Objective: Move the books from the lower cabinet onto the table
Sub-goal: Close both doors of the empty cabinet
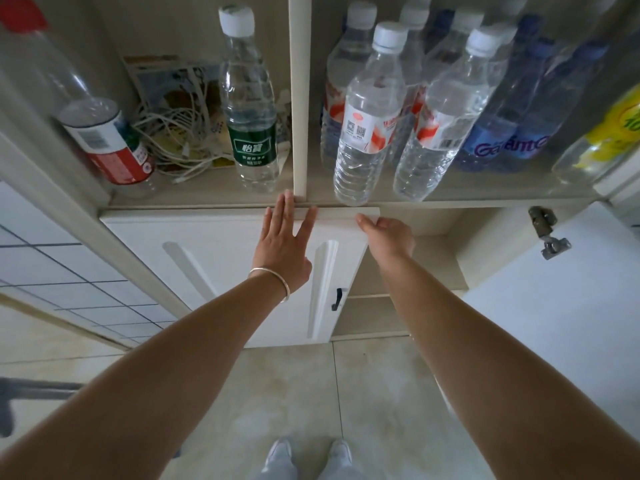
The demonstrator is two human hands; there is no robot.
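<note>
Our left hand (282, 244) lies flat with straight, spread fingers against the white lower cabinet door (221, 271), the fingertips reaching its top edge under the shelf lip. A thin silver bangle (273, 277) circles that wrist. Our right hand (389, 235) curls its grip over the top corner of the same door, thumb on the upper edge; how the hidden fingers lie we cannot tell. The door is smooth and matt, with raised vertical mouldings and a small black handle (337, 299) near its free edge. Beside it the right half of the lower cabinet (408, 306) stands open; the beige inner shelves we see show no books. A metal hinge (545, 233) sits on the other white door (561, 306), swung wide. Above, clear ribbed plastic water bottles (367, 133) crowd the shelf's front edge, and tangled white cables (180, 140) lie further left. Pale glossy floor tiles (381, 393) lie below.
</note>
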